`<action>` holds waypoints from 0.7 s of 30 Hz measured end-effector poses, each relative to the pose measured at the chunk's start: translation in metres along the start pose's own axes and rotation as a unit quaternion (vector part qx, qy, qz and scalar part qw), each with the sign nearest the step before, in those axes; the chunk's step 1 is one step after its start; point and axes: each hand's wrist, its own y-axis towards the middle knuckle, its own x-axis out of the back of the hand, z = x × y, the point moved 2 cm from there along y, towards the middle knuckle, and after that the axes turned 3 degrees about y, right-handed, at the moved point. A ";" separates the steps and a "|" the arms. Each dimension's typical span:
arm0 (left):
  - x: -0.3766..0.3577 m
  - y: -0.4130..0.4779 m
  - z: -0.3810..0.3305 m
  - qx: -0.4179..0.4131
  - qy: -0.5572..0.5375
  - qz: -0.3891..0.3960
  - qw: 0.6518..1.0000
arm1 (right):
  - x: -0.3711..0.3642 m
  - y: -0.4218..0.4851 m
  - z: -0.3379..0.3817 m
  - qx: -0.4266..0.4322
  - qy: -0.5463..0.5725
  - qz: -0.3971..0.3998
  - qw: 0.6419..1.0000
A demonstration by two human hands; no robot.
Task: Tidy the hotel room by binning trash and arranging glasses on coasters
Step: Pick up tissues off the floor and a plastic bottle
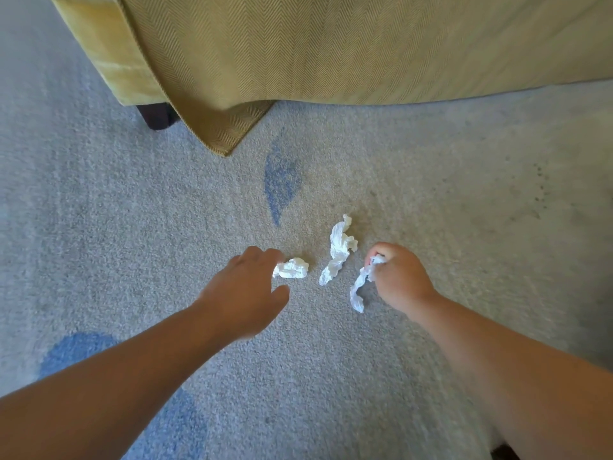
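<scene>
Three crumpled white tissues lie close together on the floor. The small tissue ball (pixel 292 268) sits at nine o'clock of the group, squashed into a compact lump. The long tissue (pixel 339 250) lies in the middle, a twisted strip running from five o'clock up to one o'clock. The third tissue (pixel 362 285), at three o'clock, hangs as a narrow wrinkled strip with its top end bunched up and its lower end trailing down toward six o'clock.

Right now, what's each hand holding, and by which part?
Right hand pinches the upper end of a crumpled tissue; the rest dangles. Left hand reaches a small tissue wad, no grip yet.
</scene>
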 end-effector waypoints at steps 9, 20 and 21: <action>0.001 -0.004 0.002 -0.003 0.005 -0.003 1.000 | -0.007 -0.009 -0.011 0.038 -0.116 -0.019 0.992; -0.004 -0.007 0.009 0.004 0.014 0.002 1.000 | -0.045 -0.019 -0.031 -0.010 -0.172 0.049 0.984; -0.004 -0.008 0.010 0.005 0.015 0.000 1.000 | -0.048 -0.019 -0.031 -0.003 -0.186 0.046 0.982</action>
